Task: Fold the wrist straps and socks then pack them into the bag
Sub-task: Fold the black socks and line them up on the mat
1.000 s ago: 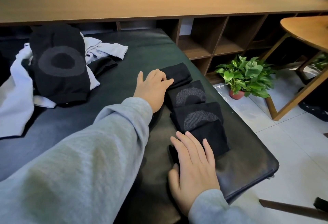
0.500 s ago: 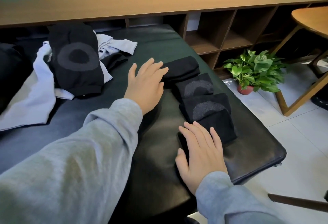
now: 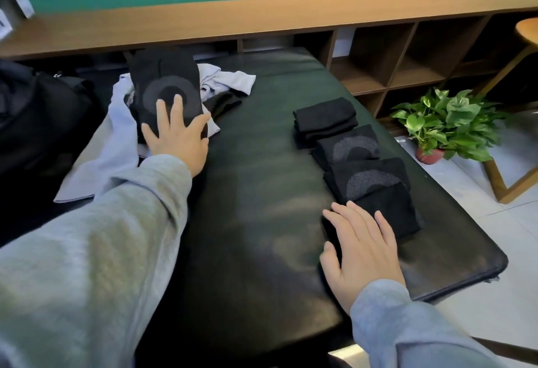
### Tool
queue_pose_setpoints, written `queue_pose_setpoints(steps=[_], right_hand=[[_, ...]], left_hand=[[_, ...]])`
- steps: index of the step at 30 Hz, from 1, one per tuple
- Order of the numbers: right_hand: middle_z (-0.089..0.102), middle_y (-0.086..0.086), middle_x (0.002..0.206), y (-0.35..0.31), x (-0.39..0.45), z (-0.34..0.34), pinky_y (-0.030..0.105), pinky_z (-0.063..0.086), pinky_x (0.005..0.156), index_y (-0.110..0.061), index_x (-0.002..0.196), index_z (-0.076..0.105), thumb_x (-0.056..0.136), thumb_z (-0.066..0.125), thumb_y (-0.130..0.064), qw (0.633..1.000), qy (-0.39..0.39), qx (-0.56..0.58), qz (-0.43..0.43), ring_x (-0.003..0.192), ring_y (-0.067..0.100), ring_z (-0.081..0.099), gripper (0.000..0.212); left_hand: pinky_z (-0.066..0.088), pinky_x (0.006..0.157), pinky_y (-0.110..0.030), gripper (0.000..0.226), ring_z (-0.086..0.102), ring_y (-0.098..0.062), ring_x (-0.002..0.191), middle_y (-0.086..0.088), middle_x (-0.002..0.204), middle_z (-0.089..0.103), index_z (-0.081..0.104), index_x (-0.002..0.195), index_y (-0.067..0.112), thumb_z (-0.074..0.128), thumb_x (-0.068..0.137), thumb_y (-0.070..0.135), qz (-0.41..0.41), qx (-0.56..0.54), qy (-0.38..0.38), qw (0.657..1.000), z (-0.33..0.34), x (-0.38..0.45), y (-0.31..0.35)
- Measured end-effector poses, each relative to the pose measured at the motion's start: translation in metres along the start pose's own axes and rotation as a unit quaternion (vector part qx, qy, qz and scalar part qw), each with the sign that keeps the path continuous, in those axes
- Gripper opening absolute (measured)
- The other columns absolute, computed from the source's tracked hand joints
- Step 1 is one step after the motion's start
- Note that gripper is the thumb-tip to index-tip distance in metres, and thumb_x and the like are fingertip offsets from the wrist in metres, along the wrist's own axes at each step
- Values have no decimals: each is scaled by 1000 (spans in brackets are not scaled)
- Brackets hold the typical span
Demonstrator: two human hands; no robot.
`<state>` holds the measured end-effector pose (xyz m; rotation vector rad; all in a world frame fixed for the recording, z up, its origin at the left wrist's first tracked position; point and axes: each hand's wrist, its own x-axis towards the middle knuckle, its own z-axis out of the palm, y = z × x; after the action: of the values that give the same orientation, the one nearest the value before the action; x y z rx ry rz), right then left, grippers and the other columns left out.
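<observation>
on the black bench (image 3: 262, 236), our left hand (image 3: 177, 137) has left the folded row (image 3: 355, 161), now flat on the unfolded strap (image 3: 167, 88); right hand (image 3: 361, 251) rests flat at the near edge.

Likely an office lounge: wooden cubby shelving (image 3: 407, 59), potted plant (image 3: 445, 126), padded bench (image 3: 262, 193).

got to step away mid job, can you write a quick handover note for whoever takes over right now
Left hand: open, fingers spread flat on the unfolded black piece lying on the pale grey cloth, far left of the black table.
Right hand: open, flat on the nearest folded piece.
Done: four folded black pieces in a row along the table's right side, including the farthest folded piece.
Left: fold the black piece and the grey cloth items, then pack everything. A dark bag sits at the far left; nothing visibly packed yet.
</observation>
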<state>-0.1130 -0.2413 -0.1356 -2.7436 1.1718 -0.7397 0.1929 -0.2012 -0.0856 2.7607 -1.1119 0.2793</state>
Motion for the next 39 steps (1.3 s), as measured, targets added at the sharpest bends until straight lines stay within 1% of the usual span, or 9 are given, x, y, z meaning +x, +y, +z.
queue_pose_setpoints(steps=[7, 10, 14, 16, 20, 24, 28, 33, 39], right_hand=[[62, -3, 121, 0, 0, 0, 39, 19, 110, -17, 112, 66, 73, 37, -31, 1000, 0, -9, -2, 123, 13, 42, 50], [62, -3, 121, 0, 0, 1, 41, 20, 110, -18, 111, 66, 74, 37, -31, 1000, 1, -12, -3, 123, 13, 42, 49], [62, -2, 121, 0, 0, 2, 41, 20, 109, -17, 109, 67, 74, 36, -30, 1000, 11, -12, -6, 123, 14, 42, 48], [62, -2, 120, 0, 0, 2, 39, 18, 110, -17, 108, 67, 74, 37, -30, 1000, 16, -10, -7, 122, 14, 42, 47], [62, -2, 120, 0, 0, 2, 38, 17, 110, -17, 108, 67, 74, 36, -29, 1000, 19, -7, -7, 122, 14, 42, 47], [62, -3, 121, 1, 1, 3, 40, 20, 109, -17, 110, 66, 74, 35, -30, 1000, 16, -1, -5, 123, 13, 42, 49], [61, -4, 123, 2, 1, 3, 39, 18, 110, -18, 114, 64, 74, 34, -32, 1000, 11, 9, 2, 123, 11, 42, 52], [59, -3, 128, 0, 0, 1, 36, 14, 111, -17, 121, 60, 73, 30, -36, 1000, 11, 17, 11, 125, 15, 47, 59], [56, 2, 131, -4, -4, -8, 37, 11, 112, -13, 123, 56, 75, 34, -35, 999, 20, 23, -16, 126, 15, 40, 57]], left_hand=[[17, 111, -53, 41, -4, -27, 143, -6, 156, 8, 36, 139, 28, 39, 98, 27, -4, -29, -100, 995, 12, -4, -18], [23, 111, -42, 40, 20, -32, 136, -14, 148, 29, 44, 135, 13, 45, 96, 21, 31, -65, -79, 994, 12, -2, -20], [34, 97, -36, 36, 40, -33, 116, -16, 125, 48, 50, 126, 9, 47, 91, 1, 12, -77, -35, 996, 3, -2, -18], [36, 91, -34, 37, 42, -31, 113, -14, 119, 52, 54, 121, 10, 43, 89, -4, 11, -87, -19, 996, 1, -4, -16], [34, 89, -31, 28, 43, -28, 111, -10, 112, 57, 60, 114, 10, 48, 90, 3, 48, -122, 19, 991, -3, -22, -12], [38, 87, -38, 24, 47, -27, 107, -4, 107, 62, 65, 110, 17, 55, 89, 12, 83, -112, 44, 989, -8, -54, -9], [32, 85, -39, 21, 52, -26, 103, 1, 101, 65, 69, 103, 23, 59, 87, 14, 87, -119, 57, 987, -7, -94, -13], [35, 81, -40, 20, 60, -24, 84, 6, 81, 66, 72, 90, 25, 59, 80, 14, 102, -149, 101, 978, -7, -139, -22], [23, 81, -27, 18, 42, -8, 77, 11, 73, 58, 71, 85, 28, 57, 75, 21, 147, -214, 137, 956, -4, -194, -22]])
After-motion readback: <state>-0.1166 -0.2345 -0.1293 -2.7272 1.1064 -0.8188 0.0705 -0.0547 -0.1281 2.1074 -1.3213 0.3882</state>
